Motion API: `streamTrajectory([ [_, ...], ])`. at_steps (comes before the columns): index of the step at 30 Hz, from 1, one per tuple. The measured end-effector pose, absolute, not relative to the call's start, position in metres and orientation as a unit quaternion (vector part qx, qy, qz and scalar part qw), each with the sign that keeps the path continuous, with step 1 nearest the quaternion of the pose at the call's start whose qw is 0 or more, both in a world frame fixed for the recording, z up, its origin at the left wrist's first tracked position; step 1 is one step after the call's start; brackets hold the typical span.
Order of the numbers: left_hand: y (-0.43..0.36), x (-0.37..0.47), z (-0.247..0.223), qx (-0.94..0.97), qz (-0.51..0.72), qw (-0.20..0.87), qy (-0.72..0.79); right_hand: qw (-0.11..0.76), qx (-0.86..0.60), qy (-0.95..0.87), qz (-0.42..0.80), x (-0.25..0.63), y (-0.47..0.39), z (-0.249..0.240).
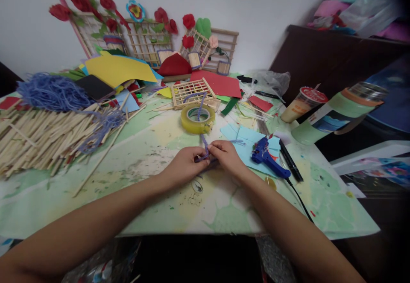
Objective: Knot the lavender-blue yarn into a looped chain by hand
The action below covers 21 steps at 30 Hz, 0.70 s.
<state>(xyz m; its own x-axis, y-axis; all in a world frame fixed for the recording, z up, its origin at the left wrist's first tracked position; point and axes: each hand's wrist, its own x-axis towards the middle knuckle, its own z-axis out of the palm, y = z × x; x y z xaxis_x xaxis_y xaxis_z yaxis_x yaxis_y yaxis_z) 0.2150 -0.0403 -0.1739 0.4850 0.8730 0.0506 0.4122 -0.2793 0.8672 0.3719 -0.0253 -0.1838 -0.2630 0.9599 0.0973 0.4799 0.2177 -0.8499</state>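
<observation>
A strand of purple yarn (204,140) runs between my two hands, above the middle of the table. My left hand (187,162) is closed on it, thumb against the fingers. From the other side my right hand (226,157) pinches the same yarn, fingertips almost touching the left. Just beyond the hands lies a roll of clear yellowish tape (197,118), and the strand passes over it. Behind the roll rests a small lattice of wooden sticks (192,91). Whatever else sits under my fingers is hidden.
At right are a blue glue gun (267,157) with its cord, a black marker (291,161), light blue paper (245,137), a drink cup (303,103) and a bottle (336,114). Wooden sticks (54,138) and a purple yarn heap (53,93) lie left. Flowered lattices (147,39) lean against the wall.
</observation>
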Motion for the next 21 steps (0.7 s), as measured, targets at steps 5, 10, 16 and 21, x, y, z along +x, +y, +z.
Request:
streamTrajectory([
  [5, -0.045, 0.217, -0.171, 0.820, 0.224, 0.336, 0.405, 0.311, -0.499, -0.713, 0.383, 0.372, -0.027, -0.179],
  [10, -0.043, 0.216, -0.168, 0.841, 0.211, 0.316, 0.386, 0.311, -0.506, -0.685, 0.422, 0.372, -0.024, -0.182],
  [16, -0.020, 0.198, -0.157, 0.747, 0.264, 0.412, 0.450, 0.324, -0.519, -0.664, 0.430, 0.372, -0.024, -0.185],
  [21, -0.003, 0.185, -0.149, 0.589, 0.379, 0.561, 0.441, 0.323, -0.516, -0.669, 0.426, 0.372, -0.026, -0.181],
])
